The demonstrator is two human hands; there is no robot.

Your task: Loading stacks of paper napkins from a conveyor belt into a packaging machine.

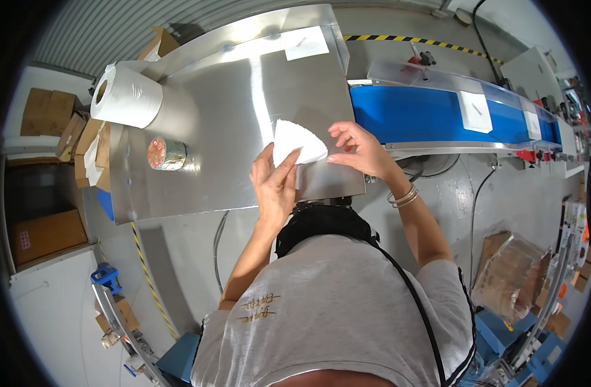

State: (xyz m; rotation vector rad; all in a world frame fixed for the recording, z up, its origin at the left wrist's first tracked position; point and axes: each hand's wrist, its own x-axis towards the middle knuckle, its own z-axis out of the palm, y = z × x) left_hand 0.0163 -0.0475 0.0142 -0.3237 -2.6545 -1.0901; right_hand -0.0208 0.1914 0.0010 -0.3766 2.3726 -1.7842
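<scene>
A worker stood over a steel table (199,161) and folded a white sheet of paper (295,143) at its near right corner. The left hand (274,184) lay flat with fingers spread narrow, pinning the sheet's near edge to the metal. The right hand (358,149) curled its fingertips over the right edge of the sheet, gripping it lightly between thumb and fingers.

The fold looked about half made. The sheet had a fan or wedge shape, its point aimed near and left toward the left hand's fingertips, its rounded edge spreading far and right. Its long axis ran from near left to far right. Judging from this, finishing the fold would call for the right hand to bring its edge across while the left kept the point pressed down.

Farther left on the table sat a small round tin (166,154) on its side, and a large roll of white paper (125,97) rested at the far left corner. A blue conveyor belt (424,116) ran off to the right, carrying flat white pieces (474,111).
</scene>
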